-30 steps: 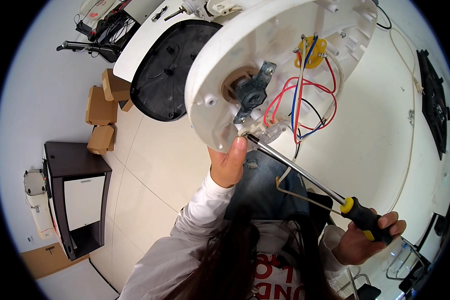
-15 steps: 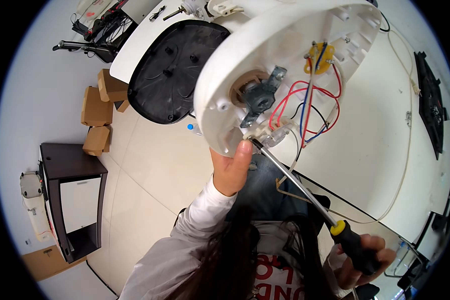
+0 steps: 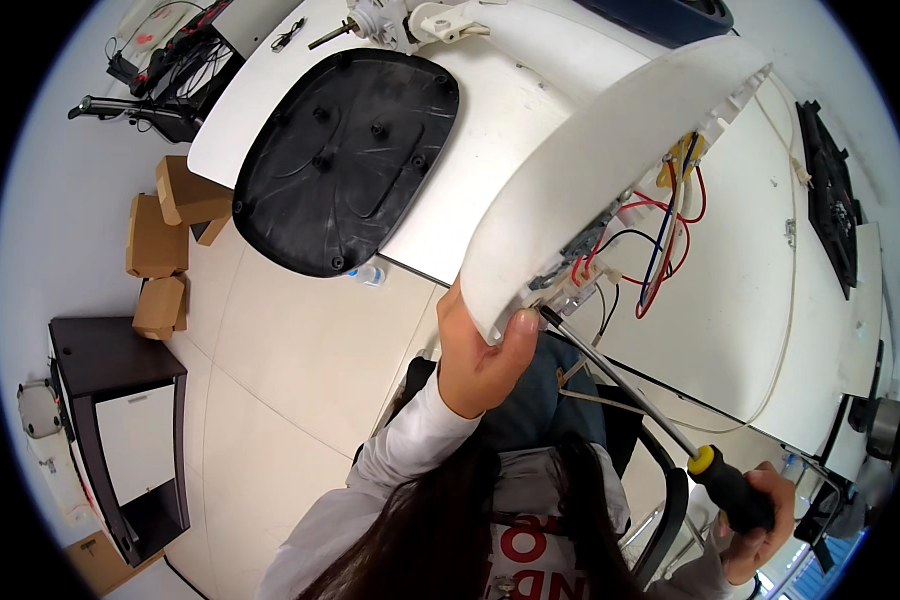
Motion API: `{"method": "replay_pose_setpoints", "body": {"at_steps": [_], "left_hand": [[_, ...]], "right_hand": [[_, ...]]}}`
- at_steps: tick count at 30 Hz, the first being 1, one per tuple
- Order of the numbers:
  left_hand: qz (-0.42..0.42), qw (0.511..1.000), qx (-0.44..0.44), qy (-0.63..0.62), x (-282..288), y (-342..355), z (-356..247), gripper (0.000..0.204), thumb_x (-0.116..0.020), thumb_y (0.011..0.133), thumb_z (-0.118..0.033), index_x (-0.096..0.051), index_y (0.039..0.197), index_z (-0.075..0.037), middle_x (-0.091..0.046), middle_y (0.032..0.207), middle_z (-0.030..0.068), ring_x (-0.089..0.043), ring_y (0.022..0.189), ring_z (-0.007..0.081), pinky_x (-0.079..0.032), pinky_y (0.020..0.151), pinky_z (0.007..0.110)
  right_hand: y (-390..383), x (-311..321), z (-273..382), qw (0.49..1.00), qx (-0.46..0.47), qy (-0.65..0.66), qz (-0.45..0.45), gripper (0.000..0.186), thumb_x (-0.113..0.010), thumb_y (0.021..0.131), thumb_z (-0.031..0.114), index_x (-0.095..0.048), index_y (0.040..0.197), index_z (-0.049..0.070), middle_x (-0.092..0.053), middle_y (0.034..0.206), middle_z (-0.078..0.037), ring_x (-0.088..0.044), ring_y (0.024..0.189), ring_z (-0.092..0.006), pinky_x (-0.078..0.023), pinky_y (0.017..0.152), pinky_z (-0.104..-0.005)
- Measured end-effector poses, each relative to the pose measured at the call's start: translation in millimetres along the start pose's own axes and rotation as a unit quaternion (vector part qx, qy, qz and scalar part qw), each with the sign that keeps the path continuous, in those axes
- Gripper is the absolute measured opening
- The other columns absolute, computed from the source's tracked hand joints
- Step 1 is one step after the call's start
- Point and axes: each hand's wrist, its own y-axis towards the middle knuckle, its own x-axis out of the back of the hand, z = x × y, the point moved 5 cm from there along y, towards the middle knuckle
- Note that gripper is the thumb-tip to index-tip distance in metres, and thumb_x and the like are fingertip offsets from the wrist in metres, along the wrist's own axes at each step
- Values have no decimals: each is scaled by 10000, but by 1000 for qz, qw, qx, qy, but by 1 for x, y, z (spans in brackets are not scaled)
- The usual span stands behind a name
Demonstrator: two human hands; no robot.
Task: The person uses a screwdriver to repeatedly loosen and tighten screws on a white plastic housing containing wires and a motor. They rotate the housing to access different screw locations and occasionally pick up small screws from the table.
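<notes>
My left hand (image 3: 470, 365) grips the white plastic housing (image 3: 580, 155) at its lower end, thumb on the rim. The housing is tilted edge-on, showing red, blue and black wires (image 3: 670, 250), a yellow board (image 3: 680, 160) and part of a dark metal bracket (image 3: 580, 245) inside. My right hand (image 3: 770, 530) holds the black-and-yellow handle of a screwdriver (image 3: 635, 395). Its tip meets a small fitting beside my left thumb; whether it sits in a screw head I cannot tell.
A black plastic plate (image 3: 350, 160) lies on the white table (image 3: 510, 120), near a white mechanism (image 3: 375, 25). A cord runs down the table's right side past a dark flat panel (image 3: 828, 195). Cardboard boxes (image 3: 155, 230) and a dark cabinet (image 3: 110, 340) stand on the left.
The housing has tilted from showing its open inside to edge-on, and shifted down and rightward with my left hand. The screwdriver now points a little more steeply.
</notes>
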Motion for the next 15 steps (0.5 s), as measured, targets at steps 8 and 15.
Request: {"method": "replay_pose_setpoints", "body": {"at_steps": [8, 15], "left_hand": [[49, 998, 22, 23, 2, 5, -3, 365, -505, 734, -49, -523, 1085, 50, -521, 1090, 217, -560, 940, 320, -423, 834, 337], [28, 998, 60, -4, 1, 3, -2, 361, -483, 731, -15, -523, 1084, 47, -528, 1086, 208, -558, 949, 319, -421, 836, 334]], "right_hand": [[-3, 11, 18, 972, 56, -188, 129, 662, -466, 820, 577, -553, 1022, -47, -542, 876, -165, -527, 696, -205, -404, 656, -309], [-1, 0, 35, 981, -68, -105, 149, 772, -465, 812, 610, -454, 1190, -63, -535, 867, -155, -548, 704, -185, -419, 673, -271]]}}
